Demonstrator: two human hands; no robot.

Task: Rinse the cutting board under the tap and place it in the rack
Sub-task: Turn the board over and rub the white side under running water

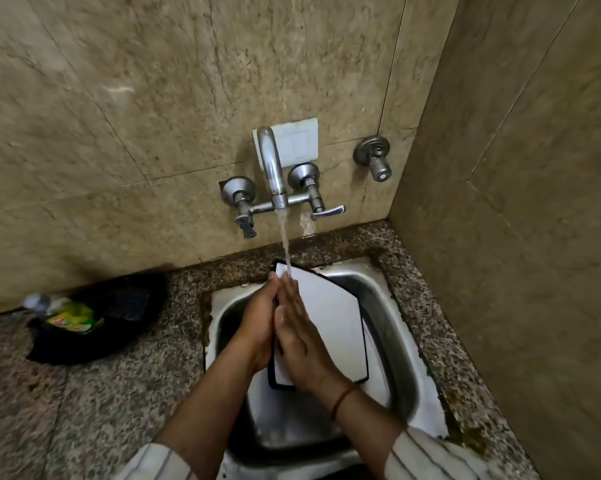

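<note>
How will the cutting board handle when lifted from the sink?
Probably stiff: the cutting board looks flat though sandwiched only near one edge between left hand and right hand. Likely slippery, with tap water running over it. Seems light, being thin.

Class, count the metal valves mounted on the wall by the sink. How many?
3: the left valve beside the spout, the right valve with its lever, and a separate valve further right. None appears hidden.
</note>
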